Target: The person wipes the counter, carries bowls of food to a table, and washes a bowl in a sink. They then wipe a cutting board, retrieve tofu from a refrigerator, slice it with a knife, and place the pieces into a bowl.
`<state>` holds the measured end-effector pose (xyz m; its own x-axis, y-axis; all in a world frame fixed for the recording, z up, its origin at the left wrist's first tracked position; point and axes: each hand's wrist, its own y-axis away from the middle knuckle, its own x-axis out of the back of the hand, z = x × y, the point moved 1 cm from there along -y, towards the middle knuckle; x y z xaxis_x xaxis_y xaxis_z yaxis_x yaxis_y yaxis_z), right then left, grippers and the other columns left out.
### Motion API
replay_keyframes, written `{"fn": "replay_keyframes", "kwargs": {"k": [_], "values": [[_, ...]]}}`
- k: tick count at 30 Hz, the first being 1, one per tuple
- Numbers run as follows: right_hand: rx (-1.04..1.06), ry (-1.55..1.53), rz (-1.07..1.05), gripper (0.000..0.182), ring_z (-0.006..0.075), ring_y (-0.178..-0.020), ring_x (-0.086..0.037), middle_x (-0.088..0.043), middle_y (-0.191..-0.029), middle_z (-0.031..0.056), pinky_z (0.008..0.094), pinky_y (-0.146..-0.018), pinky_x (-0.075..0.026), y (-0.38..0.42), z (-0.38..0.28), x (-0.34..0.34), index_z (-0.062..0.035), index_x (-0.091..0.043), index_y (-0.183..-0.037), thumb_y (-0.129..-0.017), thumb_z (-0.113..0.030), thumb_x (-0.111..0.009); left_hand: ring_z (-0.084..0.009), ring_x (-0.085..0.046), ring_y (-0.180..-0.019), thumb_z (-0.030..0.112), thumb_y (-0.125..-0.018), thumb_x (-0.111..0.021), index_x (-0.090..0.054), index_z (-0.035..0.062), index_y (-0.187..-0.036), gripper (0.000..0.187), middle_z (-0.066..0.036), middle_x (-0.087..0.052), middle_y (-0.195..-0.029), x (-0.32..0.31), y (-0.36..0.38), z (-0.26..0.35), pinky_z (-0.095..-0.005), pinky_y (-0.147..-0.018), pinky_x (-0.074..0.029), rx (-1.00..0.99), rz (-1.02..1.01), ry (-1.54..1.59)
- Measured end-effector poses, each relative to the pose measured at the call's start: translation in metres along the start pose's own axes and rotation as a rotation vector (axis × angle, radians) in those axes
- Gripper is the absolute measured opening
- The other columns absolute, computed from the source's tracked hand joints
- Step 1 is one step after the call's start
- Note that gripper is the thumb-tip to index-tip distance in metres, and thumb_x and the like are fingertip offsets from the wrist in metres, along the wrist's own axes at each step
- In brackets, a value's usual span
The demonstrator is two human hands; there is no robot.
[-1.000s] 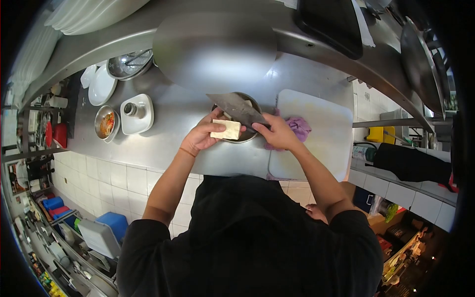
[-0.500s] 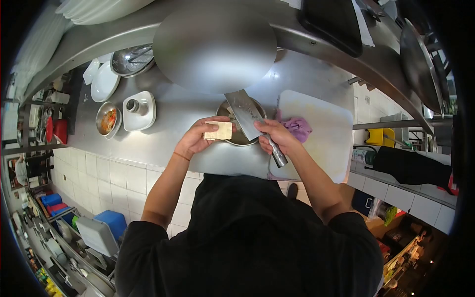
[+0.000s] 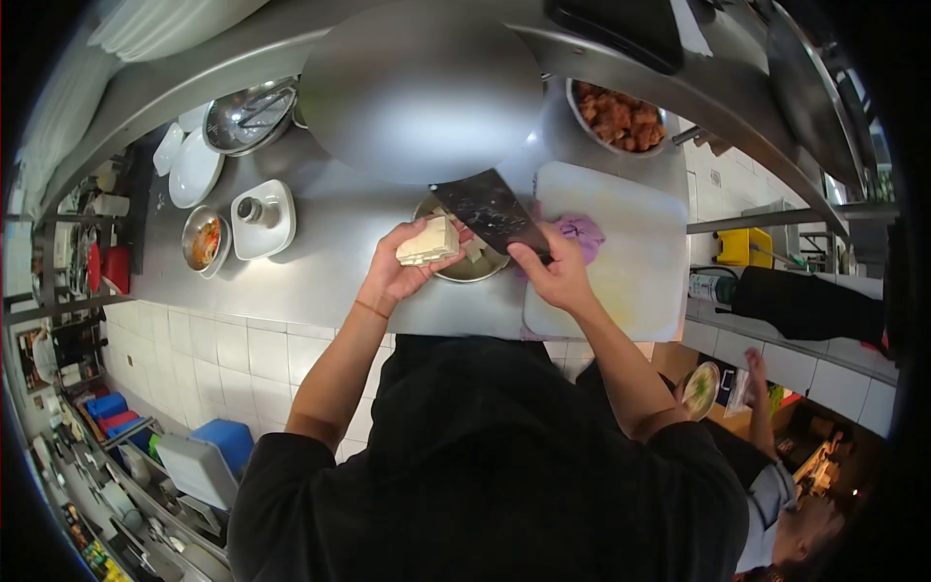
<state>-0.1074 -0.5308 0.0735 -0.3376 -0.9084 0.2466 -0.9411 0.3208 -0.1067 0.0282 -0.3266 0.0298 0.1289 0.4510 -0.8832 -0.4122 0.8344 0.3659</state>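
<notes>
My left hand [image 3: 393,275] cups a pale block of tofu [image 3: 428,243] on its palm and fingers, with cut lines showing along the side. Wrapped around the cleaver [image 3: 491,215], my right hand [image 3: 564,270] hides the handle. The wide, wet, dark-looking blade slants up and left over a metal bowl [image 3: 472,275], its edge beside the tofu. Pale pieces lie inside the bowl, which the blade and my left hand partly cover. Just right of my right hand, a purple cloth [image 3: 582,236] rests on a white cutting board [image 3: 621,281].
At the back right stands a bowl of reddish-brown chunks [image 3: 618,118]. On the left are a white dish [image 3: 276,233] holding a small container, a bowl of food [image 3: 205,242] and stacked plates [image 3: 195,173]. Another person [image 3: 766,504] holds a bowl [image 3: 700,390] at lower right.
The cleaver has turned, showing a darker face, and the tofu has tilted so its cut side shows. The bowl of chunks has appeared at the back right, and another person has entered at lower right.
</notes>
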Motion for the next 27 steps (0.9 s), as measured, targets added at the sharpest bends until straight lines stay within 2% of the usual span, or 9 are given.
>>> {"fn": "replay_keyframes", "kwargs": {"k": [5,13,15,16,18,22,24,27], "values": [[0.028,0.081,0.024,0.019,0.0116,-0.06,-0.055,-0.065,-0.074,0.0084,0.0262,-0.056,-0.044,0.003,0.002,-0.007,-0.0013,-0.063,-0.087,-0.087,-0.019,-0.07,-0.0365,-0.054,-0.118,0.023,-0.092,-0.052,-0.048,-0.0026,-0.126,0.043,-0.021,-0.056,-0.125,-0.024,-0.005,-0.008,-0.0541,-0.102,-0.045,-0.025,-0.003,-0.024],[0.13,0.069,0.078,0.021,0.0141,-0.054,-0.053,-0.06,-0.064,0.0096,0.0284,-0.052,-0.042,0.002,0.008,-0.009,-0.002,-0.06,-0.082,-0.087,-0.019,-0.07,-0.0381,-0.056,-0.115,0.02,-0.091,-0.05,-0.045,-0.0028,-0.128,0.044,-0.021,-0.056,-0.125,-0.029,-0.006,-0.014,-0.056,-0.1,-0.046,-0.023,-0.045,-0.036],[0.113,0.112,0.037,0.022,0.0176,-0.053,-0.053,-0.057,-0.063,0.0115,0.0295,-0.051,-0.042,0.001,0.012,-0.009,-0.0026,-0.06,-0.083,-0.086,-0.021,-0.071,-0.0384,-0.056,-0.114,0.02,-0.091,-0.05,-0.045,-0.0034,-0.128,0.044,-0.022,-0.056,-0.125,-0.027,-0.007,-0.015,-0.0561,-0.1,-0.046,-0.041,-0.045,-0.043],[0.116,0.111,0.034,0.022,0.0176,-0.053,-0.053,-0.057,-0.063,0.0115,0.0295,-0.051,-0.042,0.0,0.011,-0.009,-0.0026,-0.06,-0.083,-0.086,-0.021,-0.071,-0.0386,-0.056,-0.114,0.02,-0.091,-0.05,-0.045,-0.004,-0.129,0.045,-0.022,-0.055,-0.125,-0.023,-0.009,-0.016,-0.0559,-0.1,-0.046,-0.03,-0.069,-0.037],[0.041,0.167,-0.046,0.022,0.0117,-0.06,-0.05,-0.058,-0.067,0.0073,0.0269,-0.056,-0.042,0.0,0.009,-0.01,-0.0006,-0.057,-0.082,-0.088,-0.019,-0.068,-0.0389,-0.056,-0.114,0.021,-0.092,-0.049,-0.044,-0.0045,-0.129,0.045,-0.023,-0.055,-0.125,-0.016,-0.013,-0.017,-0.0557,-0.1,-0.046,-0.024,-0.095,-0.03],[0.061,0.159,-0.057,0.023,0.0121,-0.06,-0.049,-0.056,-0.068,0.0079,0.0272,-0.056,-0.042,-0.002,0.009,-0.015,-0.0011,-0.054,-0.082,-0.089,-0.019,-0.067,-0.0396,-0.055,-0.115,0.02,-0.092,-0.046,-0.044,-0.0049,-0.13,0.045,-0.024,-0.054,-0.126,-0.014,-0.014,-0.017,-0.055,-0.099,-0.047,-0.019,-0.101,-0.057],[0.113,0.145,-0.043,0.021,0.0278,-0.055,-0.057,-0.058,-0.066,0.0145,0.0339,-0.052,-0.043,-0.003,0.008,-0.014,-0.0032,-0.057,-0.09,-0.088,-0.022,-0.067,-0.0395,-0.055,-0.116,0.021,-0.093,-0.045,-0.044,-0.005,-0.13,0.045,-0.023,-0.054,-0.126,-0.02,-0.014,-0.015,-0.0545,-0.099,-0.047,-0.02,-0.082,-0.079],[0.125,0.167,-0.074,0.022,0.0317,-0.06,-0.06,-0.06,-0.069,0.016,0.0363,-0.054,-0.045,-0.003,0.01,-0.014,-0.0028,-0.056,-0.093,-0.09,-0.024,-0.062,-0.0386,-0.054,-0.118,0.026,-0.096,-0.041,-0.044,-0.0043,-0.13,0.045,-0.023,-0.055,-0.126,-0.03,-0.014,-0.013,-0.0537,-0.098,-0.048,0.016,-0.076,-0.002]]}}
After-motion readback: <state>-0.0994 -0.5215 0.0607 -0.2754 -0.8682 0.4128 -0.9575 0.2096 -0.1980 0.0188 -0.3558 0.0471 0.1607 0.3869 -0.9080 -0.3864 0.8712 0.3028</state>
